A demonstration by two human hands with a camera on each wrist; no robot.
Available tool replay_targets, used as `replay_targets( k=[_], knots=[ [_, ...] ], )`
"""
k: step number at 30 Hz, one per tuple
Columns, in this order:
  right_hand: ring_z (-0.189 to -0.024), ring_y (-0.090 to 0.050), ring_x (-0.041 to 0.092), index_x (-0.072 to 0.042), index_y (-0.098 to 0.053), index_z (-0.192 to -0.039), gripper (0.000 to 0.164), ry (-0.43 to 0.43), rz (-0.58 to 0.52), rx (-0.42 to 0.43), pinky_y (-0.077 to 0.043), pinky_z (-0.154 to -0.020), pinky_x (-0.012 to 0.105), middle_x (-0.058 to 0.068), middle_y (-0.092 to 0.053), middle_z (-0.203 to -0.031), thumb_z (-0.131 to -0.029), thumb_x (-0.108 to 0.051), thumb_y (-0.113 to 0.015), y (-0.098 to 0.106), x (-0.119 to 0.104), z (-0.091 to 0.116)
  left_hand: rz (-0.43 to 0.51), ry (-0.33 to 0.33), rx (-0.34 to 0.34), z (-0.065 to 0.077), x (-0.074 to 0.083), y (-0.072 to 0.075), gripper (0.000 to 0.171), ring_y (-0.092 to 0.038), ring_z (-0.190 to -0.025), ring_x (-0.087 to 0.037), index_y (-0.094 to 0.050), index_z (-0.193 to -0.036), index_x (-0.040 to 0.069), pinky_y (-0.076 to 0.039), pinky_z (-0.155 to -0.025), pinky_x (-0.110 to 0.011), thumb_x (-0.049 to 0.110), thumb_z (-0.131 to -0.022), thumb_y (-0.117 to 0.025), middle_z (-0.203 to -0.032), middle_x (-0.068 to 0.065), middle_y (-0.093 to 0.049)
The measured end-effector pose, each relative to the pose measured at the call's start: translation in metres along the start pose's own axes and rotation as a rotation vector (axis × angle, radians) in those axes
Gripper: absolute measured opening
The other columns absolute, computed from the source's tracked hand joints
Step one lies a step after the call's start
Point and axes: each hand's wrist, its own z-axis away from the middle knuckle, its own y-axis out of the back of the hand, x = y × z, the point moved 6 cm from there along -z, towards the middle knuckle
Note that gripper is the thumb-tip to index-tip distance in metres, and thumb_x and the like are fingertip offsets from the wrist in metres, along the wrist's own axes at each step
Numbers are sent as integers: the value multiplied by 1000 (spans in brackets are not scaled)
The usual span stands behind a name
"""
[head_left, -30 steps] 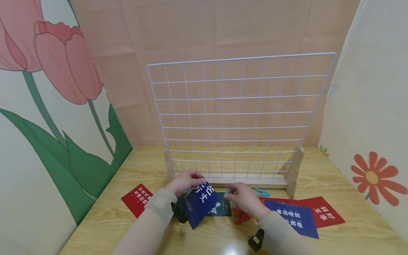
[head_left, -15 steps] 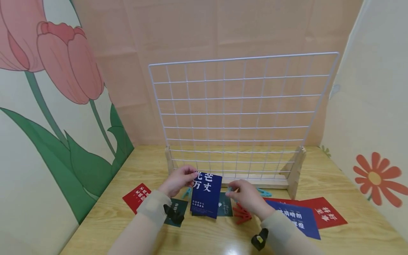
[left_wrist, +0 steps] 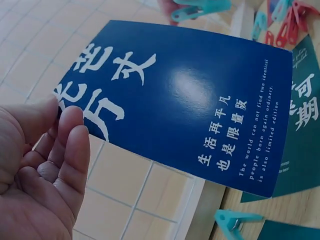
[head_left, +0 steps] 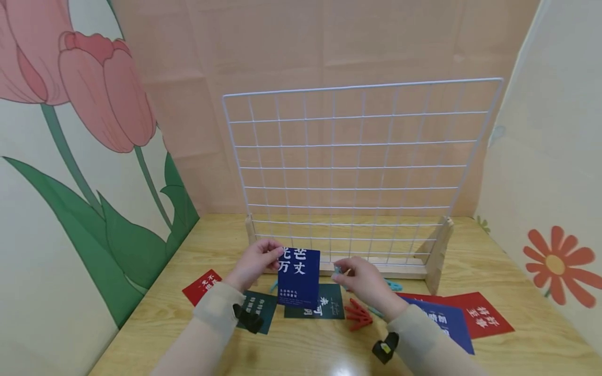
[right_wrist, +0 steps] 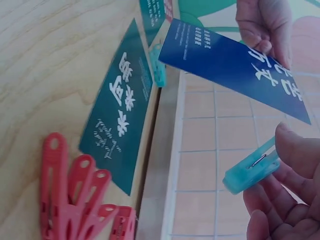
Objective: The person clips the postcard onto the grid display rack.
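Observation:
A dark blue card point(head_left: 299, 279) with white characters hangs upright before the lower part of the white wire grid point(head_left: 348, 156). My left hand point(head_left: 256, 263) pinches its upper left corner between thumb and fingers; the left wrist view shows the blue card point(left_wrist: 185, 100) slightly bowed. To its right, my right hand point(head_left: 362, 279) pinches a teal clothespin point(right_wrist: 252, 167) by its handle end, with the other end pointing away from the palm. Below the held card, a dark green card point(head_left: 336, 303) lies on the table, and several red clothespins point(head_left: 358, 315) lie beside it.
Another green card point(head_left: 261, 308) and a red card point(head_left: 202, 287) lie at left. On the right, a blue card point(head_left: 447, 321) overlaps red cards point(head_left: 482, 313). A teal clothespin point(head_left: 394, 285) rests near the wooden stand foot point(head_left: 437, 256). A tulip mural point(head_left: 103, 94) covers the left wall.
My left hand has swung the blue card from a tilt to upright, then shifted it left and slightly up. The right hand keeps the clothespin and has risen slightly.

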Motion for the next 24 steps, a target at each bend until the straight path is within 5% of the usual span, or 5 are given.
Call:
replay_targets(
  k=[10, 24],
  knots=[
    [-83, -58, 15, -14, -66, -119, 37, 27, 50, 3, -52, -72, 32, -3, -64, -97, -87, -31, -72, 7, -12, -6, -54, 34, 64, 8, 9, 14, 22, -63, -83, -22, -64, -107, 9, -51, -83, -38, 27, -95, -62, -96, -9, -64],
    [-84, -60, 13, -14, -66, -107, 24, 101, 34, -44, -52, -76, 33, -5, -64, -92, -87, -24, -73, 10, -32, -11, -107, -24, 112, 9, 29, 32, 19, -52, -82, -23, -65, -104, 10, -45, -78, -37, 26, -97, -59, -91, -9, -59]
  ],
)
